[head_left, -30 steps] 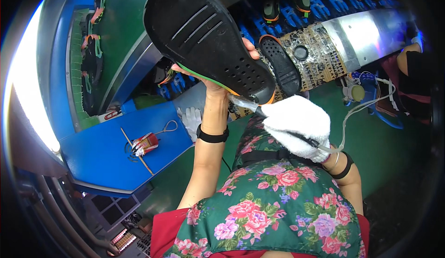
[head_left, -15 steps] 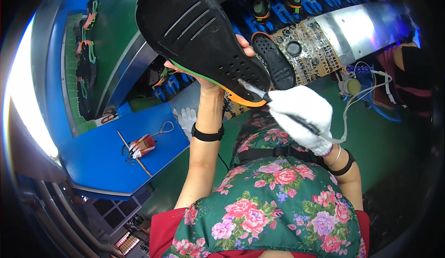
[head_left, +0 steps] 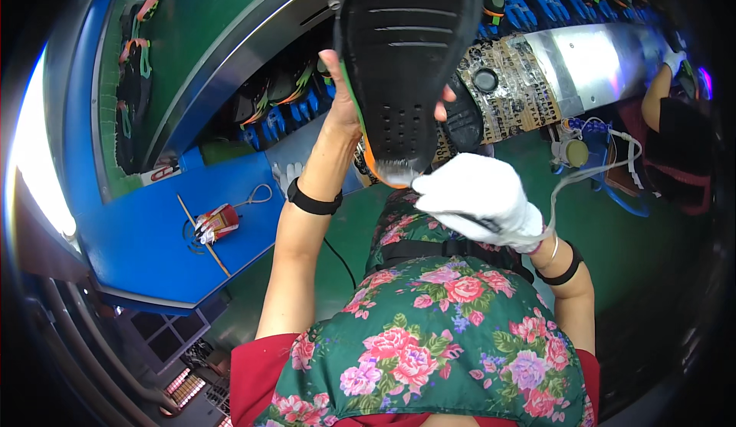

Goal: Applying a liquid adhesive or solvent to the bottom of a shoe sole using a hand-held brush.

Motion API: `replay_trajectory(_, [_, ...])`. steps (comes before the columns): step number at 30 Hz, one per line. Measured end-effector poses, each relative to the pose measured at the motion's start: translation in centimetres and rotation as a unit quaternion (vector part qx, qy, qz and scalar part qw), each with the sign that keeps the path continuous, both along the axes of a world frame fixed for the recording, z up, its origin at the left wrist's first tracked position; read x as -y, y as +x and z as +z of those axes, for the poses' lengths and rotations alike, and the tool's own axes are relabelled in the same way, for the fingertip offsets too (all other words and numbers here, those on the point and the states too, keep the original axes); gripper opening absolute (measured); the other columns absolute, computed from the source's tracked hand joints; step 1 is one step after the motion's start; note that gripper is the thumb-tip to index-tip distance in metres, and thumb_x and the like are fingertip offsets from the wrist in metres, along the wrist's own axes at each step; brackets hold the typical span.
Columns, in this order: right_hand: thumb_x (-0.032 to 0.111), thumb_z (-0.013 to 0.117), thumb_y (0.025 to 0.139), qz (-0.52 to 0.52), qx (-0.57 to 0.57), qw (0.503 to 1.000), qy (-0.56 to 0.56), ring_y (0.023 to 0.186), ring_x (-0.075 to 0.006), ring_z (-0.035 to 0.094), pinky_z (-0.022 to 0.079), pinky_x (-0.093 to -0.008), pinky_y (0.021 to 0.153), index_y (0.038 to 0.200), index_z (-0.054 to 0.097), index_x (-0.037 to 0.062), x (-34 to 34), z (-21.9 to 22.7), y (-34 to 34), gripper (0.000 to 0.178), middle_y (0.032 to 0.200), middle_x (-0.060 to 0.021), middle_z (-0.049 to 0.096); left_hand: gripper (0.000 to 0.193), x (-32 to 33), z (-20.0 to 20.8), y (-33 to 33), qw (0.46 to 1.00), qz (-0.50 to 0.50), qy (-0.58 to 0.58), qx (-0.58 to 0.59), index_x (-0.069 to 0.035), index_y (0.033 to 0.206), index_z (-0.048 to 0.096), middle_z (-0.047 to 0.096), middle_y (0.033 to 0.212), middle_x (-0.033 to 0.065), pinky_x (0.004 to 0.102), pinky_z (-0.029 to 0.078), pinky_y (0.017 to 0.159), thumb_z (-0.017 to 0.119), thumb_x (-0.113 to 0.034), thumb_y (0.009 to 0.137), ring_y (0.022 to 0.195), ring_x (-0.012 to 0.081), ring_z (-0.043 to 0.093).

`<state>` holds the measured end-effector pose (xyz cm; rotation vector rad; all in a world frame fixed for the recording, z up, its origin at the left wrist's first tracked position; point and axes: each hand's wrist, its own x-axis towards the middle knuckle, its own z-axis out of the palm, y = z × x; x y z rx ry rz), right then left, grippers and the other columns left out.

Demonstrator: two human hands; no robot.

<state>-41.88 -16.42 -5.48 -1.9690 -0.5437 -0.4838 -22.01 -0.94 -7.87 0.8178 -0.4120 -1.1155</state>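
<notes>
My left hand (head_left: 343,101) is closed round a large black shoe sole (head_left: 406,63) with a green and orange edge, a thumb at its left side and fingertips showing at its right. Grooves cross the wide end, and small holes dot the narrow end. A white knit glove covers my right hand (head_left: 483,201). It pinches a brush whose pale bristles (head_left: 397,172) press on the sole's narrow end; the handle is mostly hidden. A thin clear hose (head_left: 556,205) runs up to this glove. Behind the held sole, a second black sole (head_left: 464,116) lies partly covered.
Brown-taped cardboard (head_left: 510,82) covers part of a metal ledge (head_left: 575,55). Shoes stand on blue racks (head_left: 521,9) behind. A blue table (head_left: 146,251) at left bears a red box (head_left: 217,222) and a stick. A co-worker's gloved hand (head_left: 675,60) is at far right.
The sole has turned more upright and shifted right in view. The brush has moved from the holed area to the sole's narrow end. A co-worker's gloved hand has come into view.
</notes>
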Motion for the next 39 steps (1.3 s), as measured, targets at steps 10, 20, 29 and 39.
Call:
replay_trajectory(10, [0.007, 0.082, 0.075, 0.111, -0.017, 0.994, -0.010, 0.096, -0.0274, 0.073, 0.059, -0.0374, 0.079, 0.113, 0.076, 0.0111, 0.0, -0.5, 0.4, 0.039, 0.113, -0.0097, 0.076, 0.133, -0.3, -0.4, 0.2, 0.993, -0.117, 0.013, 0.006, 0.001, 0.156, 0.032, 0.059, 0.122, 0.0412, 0.0483, 0.064, 0.077, 0.035, -0.100, 0.071, 0.091, 0.0405, 0.074])
replay_trajectory(20, [0.002, 0.083, 0.077, 0.083, -0.157, 0.969, 0.170, 0.087, -0.0234, 0.076, 0.059, -0.0345, 0.079, 0.090, 0.080, 0.0045, 1.7, 1.0, 1.2, 0.013, 0.096, -0.0119, 0.079, 0.123, -0.2, -1.6, -0.5, 0.982, -0.088, -0.005, -0.166, 0.003, 0.149, 0.043, 0.070, 0.113, 0.0284, 0.0508, 0.063, 0.081, 0.015, -0.096, 0.081, 0.088, 0.0417, 0.074])
replay_trajectory(29, [0.003, 0.081, 0.080, -0.124, -0.053, 0.987, 0.083, 0.087, -0.0247, 0.074, 0.057, -0.0348, 0.079, 0.099, 0.079, 0.0050, 4.1, 2.2, 1.9, 0.019, 0.100, -0.0113, 0.078, 0.051, -1.4, -3.8, -8.5, 0.982, 0.116, 0.052, -0.142, -0.001, 0.141, 0.056, 0.065, 0.136, 0.0146, 0.0438, 0.053, 0.105, 0.042, -0.039, 0.110, 0.119, 0.0298, 0.066])
replay_trajectory(39, [0.000, 0.083, 0.075, -0.150, 0.017, 0.988, 0.026, 0.081, -0.0249, 0.073, 0.057, -0.0340, 0.072, 0.097, 0.078, 0.0048, 2.0, 2.6, 0.1, 0.022, 0.099, -0.0114, 0.078, 0.074, -4.2, -4.4, -9.7, 0.889, 0.079, -0.191, -0.408, -0.001, 0.148, 0.047, 0.052, 0.148, 0.0245, 0.0692, 0.043, 0.110, 0.044, -0.060, 0.103, 0.133, 0.0449, 0.054])
